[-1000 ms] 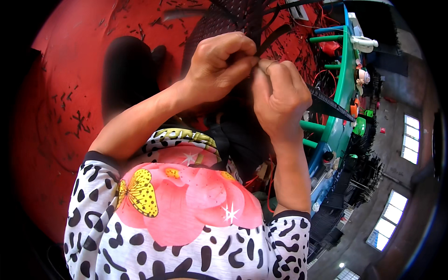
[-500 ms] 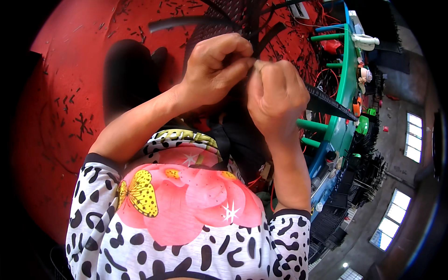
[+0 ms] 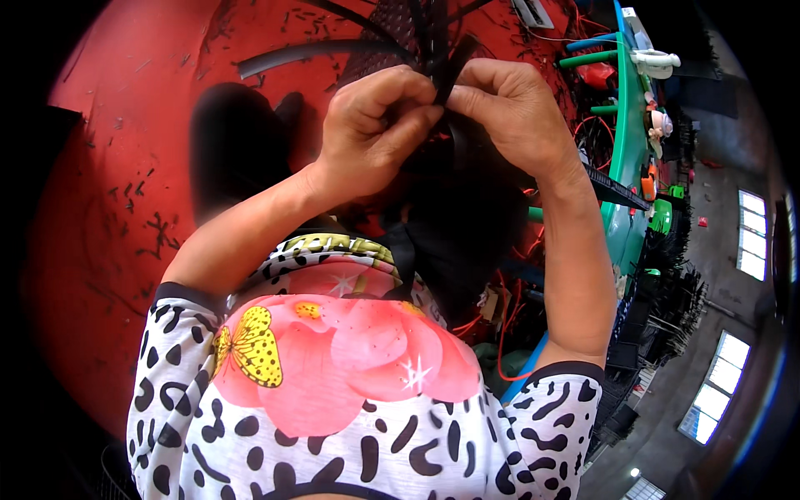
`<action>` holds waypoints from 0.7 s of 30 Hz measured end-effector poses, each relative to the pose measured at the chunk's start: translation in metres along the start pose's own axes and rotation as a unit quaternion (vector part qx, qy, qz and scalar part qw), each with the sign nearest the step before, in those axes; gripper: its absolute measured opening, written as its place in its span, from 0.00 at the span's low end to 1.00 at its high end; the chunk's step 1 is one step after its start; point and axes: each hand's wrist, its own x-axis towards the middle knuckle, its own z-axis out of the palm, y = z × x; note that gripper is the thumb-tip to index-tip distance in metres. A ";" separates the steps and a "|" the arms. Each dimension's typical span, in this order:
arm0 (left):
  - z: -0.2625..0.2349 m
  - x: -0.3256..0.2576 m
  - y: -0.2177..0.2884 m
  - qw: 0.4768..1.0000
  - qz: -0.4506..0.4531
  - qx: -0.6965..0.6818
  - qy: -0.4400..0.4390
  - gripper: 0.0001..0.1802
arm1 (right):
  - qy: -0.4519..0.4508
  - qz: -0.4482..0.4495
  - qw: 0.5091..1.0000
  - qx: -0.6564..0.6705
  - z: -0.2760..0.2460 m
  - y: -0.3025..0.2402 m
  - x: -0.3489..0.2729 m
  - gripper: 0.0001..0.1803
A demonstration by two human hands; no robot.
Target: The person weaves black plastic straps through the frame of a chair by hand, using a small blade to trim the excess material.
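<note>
The black strip [image 3: 457, 68] slants forward-right along its long axis, near end pinched between fingertips of left hand [image 3: 375, 125] and right hand [image 3: 521, 112] (neither nearer).

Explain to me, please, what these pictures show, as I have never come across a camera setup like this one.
There is no robot here: a person works with two bare hands. The view comes from the left of two wide fisheye cameras worn on the head, looking down, so straight edges bend near the rim. Below is the person's own printed shirt.

The left hand pinches a flat black strip. The right hand has its fingertips at the same strip; whether they also grip it is hard to tell. Just beyond is a black woven piece.

Dark scraps lie scattered over the red floor, and a green frame stands on the right.
</note>
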 end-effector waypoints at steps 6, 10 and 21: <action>-0.010 0.004 0.003 0.999 0.005 0.028 -0.015 0.06 | 0.172 -0.153 0.971 -0.059 0.018 -0.003 0.011 0.07; -0.014 0.004 0.007 0.998 -0.005 0.040 -0.054 0.06 | 0.288 -0.227 0.924 -0.107 0.015 -0.010 0.042 0.06; -0.009 -0.001 0.002 0.998 -0.007 0.030 -0.050 0.06 | 0.007 -0.024 0.959 0.283 0.009 0.004 0.017 0.07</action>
